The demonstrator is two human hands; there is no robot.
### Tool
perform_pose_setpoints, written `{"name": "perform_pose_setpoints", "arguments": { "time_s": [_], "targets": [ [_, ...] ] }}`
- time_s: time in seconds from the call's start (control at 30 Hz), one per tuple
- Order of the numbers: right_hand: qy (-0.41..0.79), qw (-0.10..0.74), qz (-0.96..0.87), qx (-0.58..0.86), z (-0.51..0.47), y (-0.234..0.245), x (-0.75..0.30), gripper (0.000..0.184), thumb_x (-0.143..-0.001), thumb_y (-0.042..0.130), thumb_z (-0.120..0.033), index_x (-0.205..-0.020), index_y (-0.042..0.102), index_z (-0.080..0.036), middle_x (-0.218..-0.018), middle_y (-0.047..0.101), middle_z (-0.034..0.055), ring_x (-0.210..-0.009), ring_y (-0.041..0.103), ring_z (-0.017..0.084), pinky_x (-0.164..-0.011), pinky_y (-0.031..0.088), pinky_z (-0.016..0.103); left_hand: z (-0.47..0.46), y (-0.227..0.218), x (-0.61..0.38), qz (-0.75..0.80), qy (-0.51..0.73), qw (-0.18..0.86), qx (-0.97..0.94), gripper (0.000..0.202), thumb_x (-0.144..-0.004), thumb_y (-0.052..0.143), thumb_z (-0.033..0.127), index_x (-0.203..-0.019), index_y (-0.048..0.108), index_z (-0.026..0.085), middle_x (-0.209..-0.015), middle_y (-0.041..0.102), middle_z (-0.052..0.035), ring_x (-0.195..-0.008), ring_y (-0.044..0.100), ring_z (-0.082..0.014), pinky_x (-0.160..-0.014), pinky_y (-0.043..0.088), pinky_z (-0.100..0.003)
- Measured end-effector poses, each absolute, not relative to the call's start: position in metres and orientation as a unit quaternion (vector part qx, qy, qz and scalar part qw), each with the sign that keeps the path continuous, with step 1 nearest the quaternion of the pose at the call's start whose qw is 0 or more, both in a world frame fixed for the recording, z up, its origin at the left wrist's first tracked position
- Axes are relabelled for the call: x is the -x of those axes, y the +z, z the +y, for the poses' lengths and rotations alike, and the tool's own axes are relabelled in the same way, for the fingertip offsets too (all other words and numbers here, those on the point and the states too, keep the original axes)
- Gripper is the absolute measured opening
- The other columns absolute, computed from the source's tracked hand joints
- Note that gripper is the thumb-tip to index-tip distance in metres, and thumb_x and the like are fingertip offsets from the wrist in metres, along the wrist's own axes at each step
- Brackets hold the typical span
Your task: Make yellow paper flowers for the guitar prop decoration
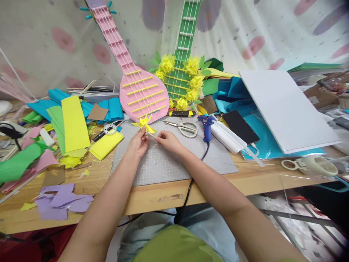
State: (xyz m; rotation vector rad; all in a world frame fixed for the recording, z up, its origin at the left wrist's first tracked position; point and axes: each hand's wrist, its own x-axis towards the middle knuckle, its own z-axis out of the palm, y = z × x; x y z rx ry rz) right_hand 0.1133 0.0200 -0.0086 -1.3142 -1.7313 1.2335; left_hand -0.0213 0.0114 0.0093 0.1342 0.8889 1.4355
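- My left hand [138, 143] is pinching a yellow, pointed-petal paper flower [145, 124].
- My right hand [168, 141] is curling just right of it; I cannot tell whether it is gripping anything.
- The flower is sitting beyond my fingertips, nearer the left, petals spreading mainly sideways above the grey gridded mat [166, 165].

I have both bare arms stretched forward, the left forearm [114, 185] and right forearm [212, 178] slanting inward until the hands nearly meet. My bare left hand [139, 142] pinches between thumb and fingertips, remaining fingers curled. My bare right hand [169, 141], back uppermost, folds its fingers, thumb and index tips together.
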Motion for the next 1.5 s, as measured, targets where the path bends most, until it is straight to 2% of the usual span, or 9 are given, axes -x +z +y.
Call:
{"name": "perform_pose_setpoints", "arguments": {
  "time_s": [0.2,0.43,0.6,0.77,1.0,1.2,1.37,1.43,1.5],
  "targets": [
    [0.400,0.280,-0.688,0.537,0.022,-0.003,-0.117,0.021,-0.078,0.054,-0.030,-0.061,0.051,-0.017,-0.055,0.052,-0.0036,-0.053,0.045,0.009,-0.054,0.030,0.022,0.007,0.013,0.018,0.407,0.628,0.660,-0.065,0.011,-0.082,0.050,0.007,-0.076,0.058,0.011,-0.062,0.058,0.0031,-0.037,0.045,-0.0003,-0.042,0.045,-0.011],
    [0.322,0.252,-0.738,0.537,0.017,0.004,-0.118,0.022,-0.083,0.048,-0.028,-0.067,0.056,-0.016,-0.061,0.057,-0.0009,-0.059,0.048,0.010,-0.057,0.029,0.023,0.009,0.011,0.018,0.430,0.632,0.642,-0.055,0.010,-0.081,0.052,0.007,-0.074,0.057,0.011,-0.059,0.057,0.0034,-0.042,0.050,-0.0012,-0.046,0.048,-0.012],
    [0.296,0.225,-0.758,0.536,0.016,0.003,-0.118,0.023,-0.088,0.041,-0.029,-0.077,0.058,-0.018,-0.067,0.060,0.0007,-0.062,0.051,0.012,-0.059,0.030,0.023,0.011,0.010,0.019,0.428,0.636,0.639,-0.060,0.009,-0.080,0.054,0.006,-0.074,0.059,0.010,-0.057,0.056,0.0041,-0.039,0.046,0.0001,-0.039,0.042,-0.009],
    [0.256,0.270,-0.762,0.531,0.014,-0.001,-0.119,0.016,-0.083,0.051,-0.034,-0.090,0.054,-0.020,-0.076,0.062,-0.0001,-0.065,0.053,0.013,-0.059,0.032,0.023,0.009,0.011,0.017,0.429,0.656,0.616,-0.076,0.007,-0.079,0.056,0.006,-0.074,0.059,0.010,-0.058,0.057,0.0044,-0.038,0.045,0.0005,-0.038,0.040,-0.010],
    [0.221,0.260,-0.771,0.538,0.013,0.001,-0.118,0.014,-0.086,0.048,-0.032,-0.085,0.054,-0.019,-0.076,0.064,0.0016,-0.067,0.055,0.014,-0.062,0.033,0.025,0.008,0.013,0.016,0.445,0.653,0.608,-0.078,0.005,-0.077,0.058,0.008,-0.073,0.060,0.009,-0.060,0.057,0.0028,-0.041,0.047,-0.0001,-0.042,0.043,-0.011],
    [0.202,0.275,-0.760,0.554,0.017,-0.001,-0.124,0.017,-0.087,0.046,-0.033,-0.086,0.055,-0.019,-0.076,0.065,0.0022,-0.068,0.056,0.015,-0.062,0.033,0.025,0.007,0.015,0.016,0.481,0.639,0.586,-0.127,0.004,-0.077,0.056,0.010,-0.077,0.060,0.009,-0.072,0.063,-0.0005,-0.041,0.044,0.0004,-0.041,0.042,-0.012],
    [0.215,0.285,-0.759,0.545,0.020,-0.001,-0.127,0.017,-0.087,0.046,-0.031,-0.085,0.056,-0.018,-0.072,0.064,0.0010,-0.064,0.055,0.013,-0.061,0.034,0.024,0.008,0.008,0.017,0.513,0.633,0.553,-0.174,0.013,-0.068,0.065,0.016,-0.071,0.053,0.013,-0.055,0.050,0.0069,-0.035,0.036,-0.0003,-0.035,0.032,-0.013],
    [0.221,0.288,-0.759,0.540,0.020,-0.001,-0.127,0.017,-0.087,0.046,-0.031,-0.084,0.057,-0.018,-0.071,0.063,0.0006,-0.063,0.054,0.013,-0.061,0.034,0.023,0.008,0.007,0.018,0.520,0.630,0.548,-0.180,0.016,-0.067,0.066,0.019,-0.071,0.051,0.015,-0.052,0.045,0.0085,-0.035,0.035,-0.0011,-0.035,0.033,-0.014],
    [0.228,0.293,-0.759,0.534,0.020,0.000,-0.127,0.017,-0.086,0.047,-0.032,-0.083,0.057,-0.018,-0.071,0.063,0.0005,-0.062,0.054,0.012,-0.061,0.034,0.023,0.008,0.010,0.018,0.528,0.622,0.551,-0.176,0.013,-0.070,0.063,0.021,-0.074,0.053,0.015,-0.055,0.048,0.0069,-0.037,0.040,-0.0026,-0.038,0.038,-0.016]
  ]
}}
